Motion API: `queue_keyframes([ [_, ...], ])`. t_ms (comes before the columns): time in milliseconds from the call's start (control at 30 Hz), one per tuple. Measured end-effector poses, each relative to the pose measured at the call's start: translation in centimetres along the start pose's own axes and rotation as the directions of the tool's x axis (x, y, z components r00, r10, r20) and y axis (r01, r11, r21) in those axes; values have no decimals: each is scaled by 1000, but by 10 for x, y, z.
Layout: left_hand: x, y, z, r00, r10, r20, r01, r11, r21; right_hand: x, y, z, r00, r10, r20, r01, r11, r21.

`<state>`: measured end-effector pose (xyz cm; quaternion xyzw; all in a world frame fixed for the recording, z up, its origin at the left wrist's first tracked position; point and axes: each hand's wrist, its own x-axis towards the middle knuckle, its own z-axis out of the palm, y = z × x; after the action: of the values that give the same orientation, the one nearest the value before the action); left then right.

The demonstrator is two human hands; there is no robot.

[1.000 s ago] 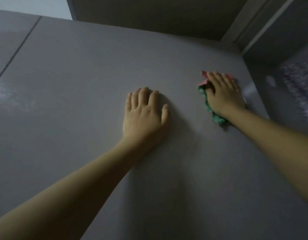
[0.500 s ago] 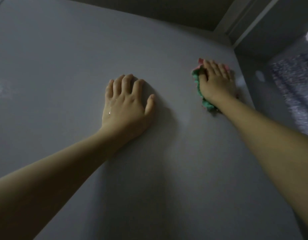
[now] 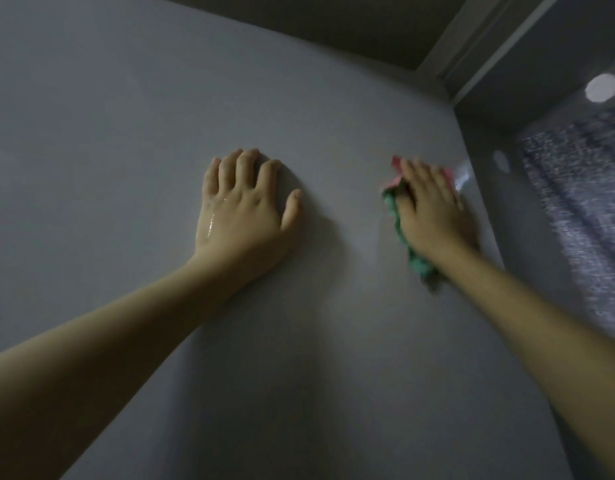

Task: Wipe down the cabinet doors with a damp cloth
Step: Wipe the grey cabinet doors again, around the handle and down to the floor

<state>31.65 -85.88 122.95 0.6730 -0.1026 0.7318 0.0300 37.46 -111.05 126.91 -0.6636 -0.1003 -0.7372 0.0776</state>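
A large grey glossy cabinet door (image 3: 126,140) fills most of the head view. My left hand (image 3: 243,213) lies flat on it near the middle, fingers spread, a wet streak on its back. My right hand (image 3: 432,209) presses a green and pink cloth (image 3: 399,226) against the door close to its right edge. The cloth shows along the hand's left side and under the wrist; the rest is hidden beneath the palm.
The door's right edge (image 3: 472,188) meets a darker side panel (image 3: 527,258). A speckled blue-grey surface (image 3: 583,202) lies at the far right. A pale frame strip (image 3: 479,46) and a dark ceiling area (image 3: 333,26) run above the door.
My right hand with the cloth has slid down the door near its right edge. My left hand stays flat in place. The view has shifted, and the seam at the left is out of frame.
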Motion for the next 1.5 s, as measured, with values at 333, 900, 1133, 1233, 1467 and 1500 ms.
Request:
queue_keyframes([
  [333, 0, -1, 3, 1000, 10, 3, -10, 1000, 1, 7, 50, -2, 953, 300, 33, -300, 954, 6],
  [900, -5, -4, -11, 997, 17, 81, -5, 988, -154, -89, -51, -13, 1000, -10, -25, 9, 999, -31],
  [1133, -67, -15, -22, 982, 152, 109, -140, 984, -110, -99, -3, -24, 998, -13, 68, 18, 997, -77],
  [1233, -76, -21, -17, 977, 165, 137, -162, 986, -37, -90, -48, -13, 975, 222, -3, -221, 973, -70],
  [1467, -77, -18, -17, 980, 157, 120, -157, 988, -10, -139, -39, -28, 867, -475, 152, 483, 876, -15],
  [1500, -78, -18, -18, 981, 154, 120, -154, 988, -11, -122, -33, -26, 928, -348, 132, 356, 933, -41],
])
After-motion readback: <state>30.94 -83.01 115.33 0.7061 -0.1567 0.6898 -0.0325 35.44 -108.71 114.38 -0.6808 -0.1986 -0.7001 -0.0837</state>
